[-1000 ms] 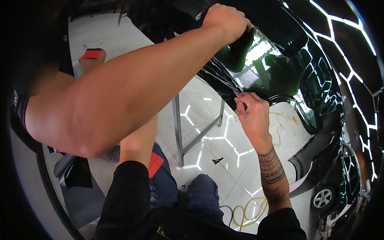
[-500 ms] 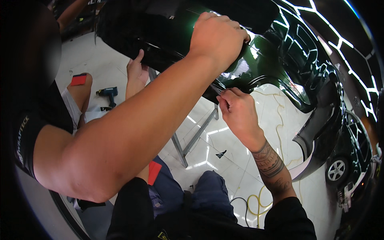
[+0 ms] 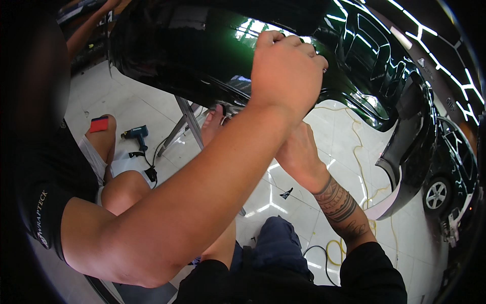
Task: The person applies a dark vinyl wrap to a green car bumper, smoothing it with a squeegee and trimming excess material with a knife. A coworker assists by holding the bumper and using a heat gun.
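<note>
A glossy dark green car body panel (image 3: 177,55), shaped like a bumper, spans the upper view. My left hand (image 3: 211,124) is at its lower edge, thumb up and fingers curled in; what they pinch there is too hidden to tell. My right hand (image 3: 298,152) is just under the panel, close to its lower edge. A co-worker's bare arm (image 3: 202,187) crosses in front from the left and covers my right fingers. The co-worker's hand (image 3: 288,71) presses on the panel's face, fingers curled over it.
A grey metal stand (image 3: 188,119) is under the panel. On the tiled floor lie a teal heat gun (image 3: 136,134), a dark scrap (image 3: 286,193) and a yellow hose (image 3: 334,251). A red squeegee (image 3: 99,124) rests on the co-worker's knee. Behind stands a dark car (image 3: 448,167).
My left hand has moved right and down along the panel edge. My right fingers, seen pinching a thin edge before, are now behind the co-worker's arm. The co-worker's hand has shifted slightly right and down.
</note>
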{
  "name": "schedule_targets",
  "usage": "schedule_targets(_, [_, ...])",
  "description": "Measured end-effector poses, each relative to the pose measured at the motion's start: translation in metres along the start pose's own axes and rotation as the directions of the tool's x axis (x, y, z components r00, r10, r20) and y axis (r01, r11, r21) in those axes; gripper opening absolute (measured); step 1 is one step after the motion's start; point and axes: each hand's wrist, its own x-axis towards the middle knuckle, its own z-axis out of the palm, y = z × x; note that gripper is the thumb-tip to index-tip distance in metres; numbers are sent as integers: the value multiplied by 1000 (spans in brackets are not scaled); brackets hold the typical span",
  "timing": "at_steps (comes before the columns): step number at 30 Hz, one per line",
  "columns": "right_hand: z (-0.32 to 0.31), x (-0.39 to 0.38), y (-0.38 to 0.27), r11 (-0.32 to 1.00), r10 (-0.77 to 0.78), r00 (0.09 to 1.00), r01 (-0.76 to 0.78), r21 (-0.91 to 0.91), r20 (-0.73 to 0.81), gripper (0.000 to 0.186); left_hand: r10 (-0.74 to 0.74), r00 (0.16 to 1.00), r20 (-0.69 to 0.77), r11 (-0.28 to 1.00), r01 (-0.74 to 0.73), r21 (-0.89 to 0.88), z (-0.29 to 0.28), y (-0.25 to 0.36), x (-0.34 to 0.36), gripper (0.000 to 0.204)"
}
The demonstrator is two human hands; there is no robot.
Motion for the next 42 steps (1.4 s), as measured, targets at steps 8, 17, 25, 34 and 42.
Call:
schedule_targets(8, [-13, -12, -8, 824, 152, 980, -198, 531, 130, 38, 32, 999, -15, 992, -33, -121, 6, 35, -3, 19])
schedule_targets(17, [4, -21, 16, 992, -92, 990, 100, 71, -104, 17, 66, 998, 1, 984, -65, -169, 9, 61, -1, 21])
schedule_targets(25, [10, -14, 8, 988, -3, 999, -4, -156, -42, 9, 95, 992, 86, 977, -77, -197, 9, 85, -4, 26])
schedule_targets(34, [3, -22, 13, 982, -156, 969, 131, -137, -190, 25, 109, 994, 29, 981, -103, -165, -23, 59, -6, 8])
schedule_targets(42, [-3, -12, -5, 981, 16, 999, -9, -195, 32, 9, -677, 432, 597, -635, 69, -770, 59, -51, -145, 20])
